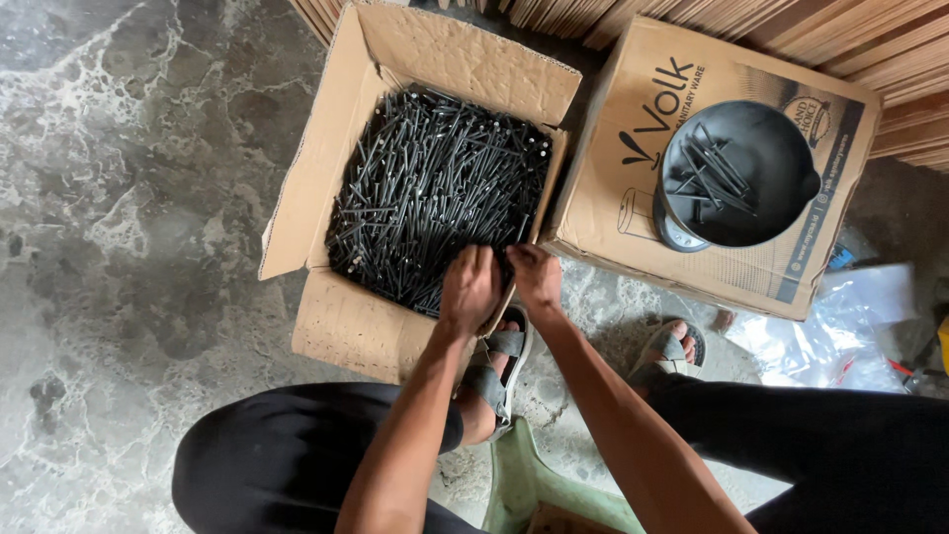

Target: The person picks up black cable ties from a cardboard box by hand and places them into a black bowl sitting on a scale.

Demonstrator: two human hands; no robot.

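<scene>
The left hand (469,289) and right hand (535,279) are meeting, fingers curled, at the near edge of an open cardboard box (348,326) on mottled stone floor (119,247). They are covering their grasp, so what they clutch is hidden. Thin black metal nails (435,178) are lying heaped inside, long axes mostly slanting near-left to far-right.
</scene>
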